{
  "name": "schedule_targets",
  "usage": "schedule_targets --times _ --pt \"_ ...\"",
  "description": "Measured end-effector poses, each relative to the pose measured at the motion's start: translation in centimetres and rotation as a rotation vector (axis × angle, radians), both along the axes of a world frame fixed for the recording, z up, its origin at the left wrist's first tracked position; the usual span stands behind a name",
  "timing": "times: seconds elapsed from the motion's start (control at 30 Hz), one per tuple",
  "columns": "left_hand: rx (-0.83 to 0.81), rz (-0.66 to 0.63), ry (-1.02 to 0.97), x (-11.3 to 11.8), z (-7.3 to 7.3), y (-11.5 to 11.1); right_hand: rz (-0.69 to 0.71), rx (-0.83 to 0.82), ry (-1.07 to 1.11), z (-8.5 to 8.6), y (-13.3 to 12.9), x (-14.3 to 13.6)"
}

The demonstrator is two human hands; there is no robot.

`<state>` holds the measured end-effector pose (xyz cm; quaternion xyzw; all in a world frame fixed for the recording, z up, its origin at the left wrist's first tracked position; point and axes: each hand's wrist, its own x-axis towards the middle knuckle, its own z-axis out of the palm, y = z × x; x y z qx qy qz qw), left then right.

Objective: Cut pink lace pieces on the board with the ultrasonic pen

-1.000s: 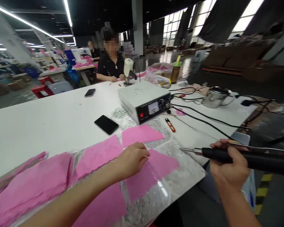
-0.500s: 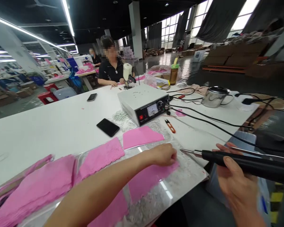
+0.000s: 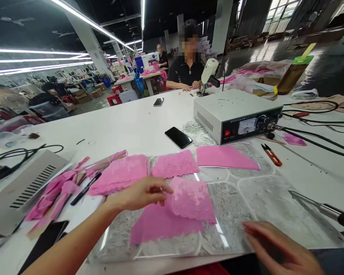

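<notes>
The left hand (image 3: 149,193) is holding its thumb and forefinger apart, the forefinger's tip reaching the left edge of a pink lace piece (image 3: 193,198); whether it is pressing on it, I cannot tell. That piece is lying partly over a smooth pink cloth (image 3: 163,227), both resting on a clear board (image 3: 260,196). The right hand (image 3: 278,244), blurred, is hovering over the board's near edge with thumb and fingers spread; a metal-tipped tool (image 3: 328,210) is jutting in beyond it, apart from the fingers. Farther up the board, more pink pieces (image 3: 174,164) are lying in a row, with a marker (image 3: 86,188) resting to their left. Past them, a phone (image 3: 178,137), a grey box (image 3: 237,110) with a dial and orange snips (image 3: 271,154) are sitting on the white table (image 3: 126,126). Across it, a co-worker (image 3: 186,72) in black is sitting behind a small machine (image 3: 210,72).
</notes>
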<state>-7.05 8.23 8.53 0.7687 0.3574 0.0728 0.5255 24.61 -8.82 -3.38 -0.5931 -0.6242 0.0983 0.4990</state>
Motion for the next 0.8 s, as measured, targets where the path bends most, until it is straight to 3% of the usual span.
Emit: schedule_targets --times 0.1,0.2,0.5,0.8 --pt "0.016 0.079 -0.011 -3.5 -1.9 -2.0 0.255 0.058 -0.207 2.3 2.7 -3.4" --pt "0.051 0.113 -0.024 -5.1 -3.1 -3.2 0.349 0.025 -0.322 3.1 4.2 -5.1" --pt "0.252 0.11 -0.047 -6.8 -4.1 -3.8 0.399 0.02 -0.389 3.1 5.4 -5.9" --pt "0.364 0.097 0.067 -9.5 -4.1 -6.6 0.533 0.086 -0.395 3.4 5.1 -6.9"
